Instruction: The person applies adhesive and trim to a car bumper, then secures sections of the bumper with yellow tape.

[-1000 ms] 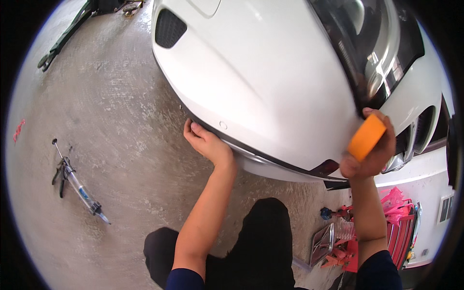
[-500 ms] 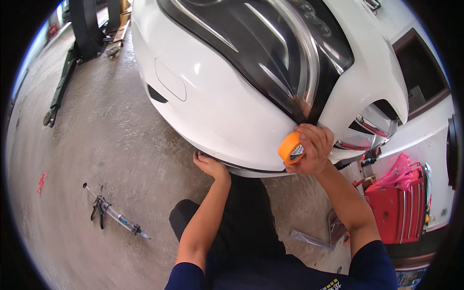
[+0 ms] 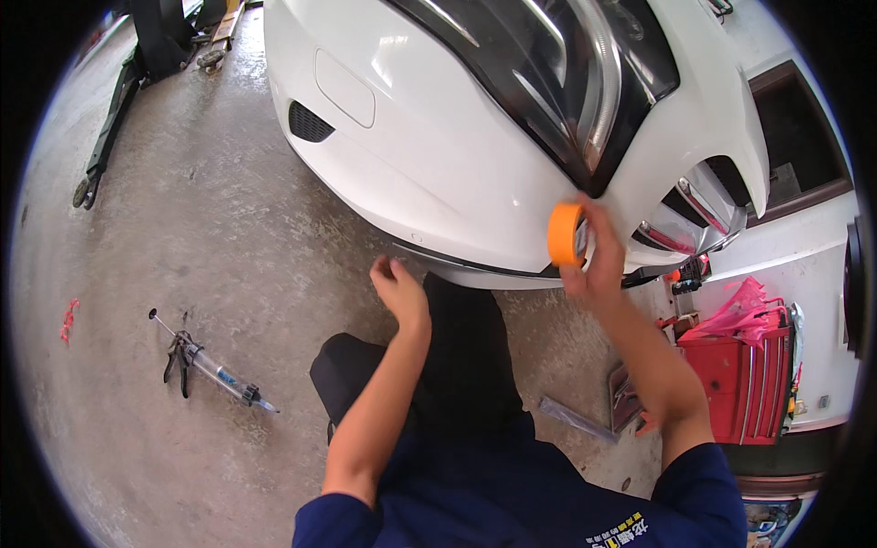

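Note:
A white car front bumper (image 3: 429, 173) with a dark headlight (image 3: 566, 82) fills the upper middle of the head view. My right hand (image 3: 594, 260) grips an orange roll of tape (image 3: 565, 234) held against the bumper just under the headlight's lower tip. My left hand (image 3: 397, 288) hovers just below the bumper's dark lower edge, fingers loosely curled, holding nothing. I am crouched on the concrete floor, my dark trousers below the bumper.
A caulking gun (image 3: 210, 365) lies on the concrete floor (image 3: 183, 228) at left. A red tool cart (image 3: 749, 374) with a pink bag stands at right. A lift arm (image 3: 110, 119) lies at far upper left. A grey strip (image 3: 575, 418) lies by my knee.
My left hand has come off the bumper's lower edge and dropped slightly. My right hand carried the tape roll up under the headlight tip. The view has tilted upward.

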Action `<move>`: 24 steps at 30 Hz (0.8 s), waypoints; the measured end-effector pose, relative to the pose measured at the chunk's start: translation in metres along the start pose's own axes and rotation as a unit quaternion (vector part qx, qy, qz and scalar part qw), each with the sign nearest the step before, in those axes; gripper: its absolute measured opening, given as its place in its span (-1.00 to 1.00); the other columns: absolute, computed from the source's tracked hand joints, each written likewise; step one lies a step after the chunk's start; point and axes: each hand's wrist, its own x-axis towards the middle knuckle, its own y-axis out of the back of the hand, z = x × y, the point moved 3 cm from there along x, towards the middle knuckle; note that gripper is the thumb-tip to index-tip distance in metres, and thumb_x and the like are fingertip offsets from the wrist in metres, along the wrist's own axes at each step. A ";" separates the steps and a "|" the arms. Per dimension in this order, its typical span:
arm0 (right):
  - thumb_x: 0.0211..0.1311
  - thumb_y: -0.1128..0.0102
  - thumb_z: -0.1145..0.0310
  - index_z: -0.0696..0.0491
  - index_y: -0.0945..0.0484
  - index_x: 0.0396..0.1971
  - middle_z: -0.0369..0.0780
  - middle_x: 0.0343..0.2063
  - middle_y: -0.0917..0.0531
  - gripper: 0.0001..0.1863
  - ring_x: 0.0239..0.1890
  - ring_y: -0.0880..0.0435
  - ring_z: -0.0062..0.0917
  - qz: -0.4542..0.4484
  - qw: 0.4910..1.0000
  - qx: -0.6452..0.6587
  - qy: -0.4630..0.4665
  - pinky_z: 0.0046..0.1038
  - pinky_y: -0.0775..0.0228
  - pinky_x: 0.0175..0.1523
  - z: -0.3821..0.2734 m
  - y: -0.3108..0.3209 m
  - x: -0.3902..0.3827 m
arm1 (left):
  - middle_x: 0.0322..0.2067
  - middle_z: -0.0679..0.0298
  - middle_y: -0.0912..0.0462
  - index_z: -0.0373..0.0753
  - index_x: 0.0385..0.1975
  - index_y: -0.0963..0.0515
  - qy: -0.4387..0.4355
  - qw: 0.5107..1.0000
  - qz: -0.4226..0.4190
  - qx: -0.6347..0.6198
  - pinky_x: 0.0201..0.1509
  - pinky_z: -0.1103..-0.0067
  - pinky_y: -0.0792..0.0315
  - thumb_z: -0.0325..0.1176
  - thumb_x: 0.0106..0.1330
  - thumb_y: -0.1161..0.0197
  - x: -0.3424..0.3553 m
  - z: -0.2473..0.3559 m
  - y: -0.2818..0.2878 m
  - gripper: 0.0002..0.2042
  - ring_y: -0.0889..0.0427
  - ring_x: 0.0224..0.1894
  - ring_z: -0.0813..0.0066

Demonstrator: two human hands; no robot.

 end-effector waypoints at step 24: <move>0.47 0.06 0.09 0.21 -0.34 0.19 -0.22 -0.03 -0.58 -0.48 -0.03 -0.56 -0.61 -0.080 0.683 0.650 -0.325 -0.50 -0.44 0.07 -0.169 -0.033 -0.080 | 0.02 0.08 -0.49 -0.42 0.08 -0.48 -0.281 0.896 -0.340 0.051 0.07 0.50 -0.46 -0.33 -0.01 -0.55 -0.181 0.169 0.124 -0.37 -0.55 0.03 0.33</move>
